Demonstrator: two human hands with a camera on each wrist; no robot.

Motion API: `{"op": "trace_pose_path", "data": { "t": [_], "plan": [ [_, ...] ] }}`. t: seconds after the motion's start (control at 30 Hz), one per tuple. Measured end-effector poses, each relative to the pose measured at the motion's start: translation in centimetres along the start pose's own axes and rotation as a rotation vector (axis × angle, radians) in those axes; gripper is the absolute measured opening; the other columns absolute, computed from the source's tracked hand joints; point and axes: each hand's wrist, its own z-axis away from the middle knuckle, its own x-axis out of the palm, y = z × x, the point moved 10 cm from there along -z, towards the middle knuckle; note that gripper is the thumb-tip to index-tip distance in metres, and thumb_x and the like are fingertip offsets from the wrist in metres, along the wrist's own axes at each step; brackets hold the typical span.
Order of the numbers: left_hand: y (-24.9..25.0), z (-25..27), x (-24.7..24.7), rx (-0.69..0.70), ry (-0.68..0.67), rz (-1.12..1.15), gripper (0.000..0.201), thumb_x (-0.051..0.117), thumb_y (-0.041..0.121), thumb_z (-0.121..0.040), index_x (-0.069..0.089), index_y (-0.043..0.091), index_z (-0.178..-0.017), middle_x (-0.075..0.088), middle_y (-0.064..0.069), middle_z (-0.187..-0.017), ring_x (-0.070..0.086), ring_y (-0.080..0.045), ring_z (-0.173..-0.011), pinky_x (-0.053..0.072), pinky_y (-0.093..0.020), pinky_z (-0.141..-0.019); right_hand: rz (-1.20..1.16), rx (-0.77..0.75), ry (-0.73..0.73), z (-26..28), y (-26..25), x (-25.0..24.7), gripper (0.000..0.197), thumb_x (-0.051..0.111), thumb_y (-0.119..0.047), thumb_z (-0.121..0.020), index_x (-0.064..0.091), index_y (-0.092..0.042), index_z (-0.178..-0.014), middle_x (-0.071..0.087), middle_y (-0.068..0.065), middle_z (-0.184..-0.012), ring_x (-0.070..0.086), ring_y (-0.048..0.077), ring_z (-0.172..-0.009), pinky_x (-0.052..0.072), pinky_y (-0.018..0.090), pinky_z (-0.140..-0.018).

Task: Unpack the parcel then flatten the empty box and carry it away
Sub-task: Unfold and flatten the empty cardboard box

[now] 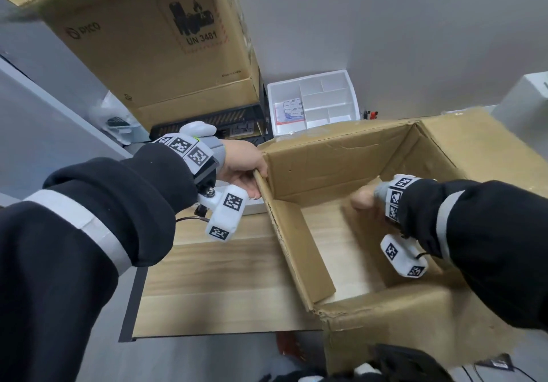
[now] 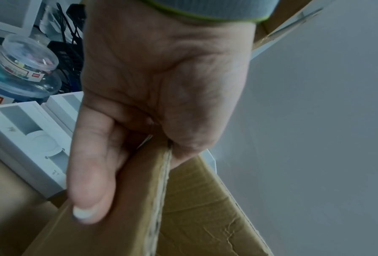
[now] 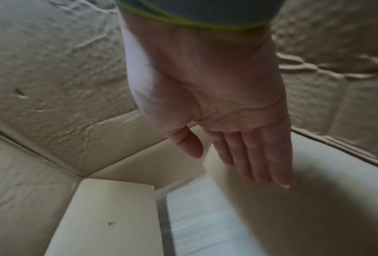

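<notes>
The box [image 1: 341, 156] looks emptied, bottom flaps open – left hand [image 1: 243, 168] pinching its wall, right hand [image 3: 216, 97] flat-fingered inside, holding nothing – flattening and carrying remain

Brown box [image 1: 341, 156]; black sleeve [image 1: 118, 192], seemingly grey-banded.

The open brown cardboard box [image 1: 341, 156] on the light wooden bench [image 1: 213, 278] gives clear access from above, its interior bare save inward-folded bottom flaps, while a tall printed cardboard carton [image 1: 166, 49] and a white compartmented organiser tray [image 1: 314, 100] block the far side.
</notes>
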Motion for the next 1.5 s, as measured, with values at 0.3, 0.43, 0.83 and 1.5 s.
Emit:
{"op": "trace_pose_path", "data": {
  "t": [0.3,0.43,0.83,1.5],
  "plan": [
    [0.3,1.7,-0.9,-0.082,0.046,0.133,0.028,0.037,0.004,-0.097,0.057,-0.006,-0.080,0.059,-0.016,-0.063,0.058,-0.018,-0.037,0.050,-0.019,-0.036,0.190,-0.094,-0.208,1.0,-2.4,1.7,0.020,0.048,-0.007,-0.097,0.061,-0.001,-0.083,0.062,0.016,-0.090,0.065,0.030,-0.079,0.055,0.031,-0.075],
    [1.2,2.1,-1.4,-0.078,0.066,0.171,0.029,0.039,0.002,-0.097,0.060,-0.012,-0.083,0.065,-0.021,-0.055,0.065,-0.021,-0.039,0.057,-0.025,-0.042,0.048,-0.208,-0.286,2.5,-5.5,1.1,0.019,0.051,-0.012,-0.089,0.066,-0.002,-0.085,0.075,0.018,-0.093,0.070,0.026,-0.071,0.057,0.037,-0.074],
    [3.5,3.3,-1.7,-0.117,0.109,0.369,0.034,0.040,-0.003,-0.092,0.060,-0.013,-0.066,0.055,-0.019,-0.084,0.060,-0.028,-0.101,0.046,-0.034,-0.108,-0.004,-0.396,-0.205,10.9,-10.5,-9.1,0.024,0.056,-0.035,-0.096,0.061,-0.012,-0.093,0.073,0.011,-0.094,0.071,0.025,-0.087,0.056,0.038,-0.083],
    [2.7,2.0,-1.6,-0.172,0.123,0.340,0.017,0.043,0.006,-0.093,0.056,-0.006,-0.094,0.056,-0.017,-0.085,0.060,-0.028,-0.064,0.058,-0.031,-0.043,0.445,-0.512,0.382,11.9,-13.8,-12.3,0.123,0.076,-0.082,-0.043,0.036,-0.015,-0.138,0.041,0.007,-0.134,0.040,0.027,-0.126,0.041,0.044,-0.098]
  ]
}}
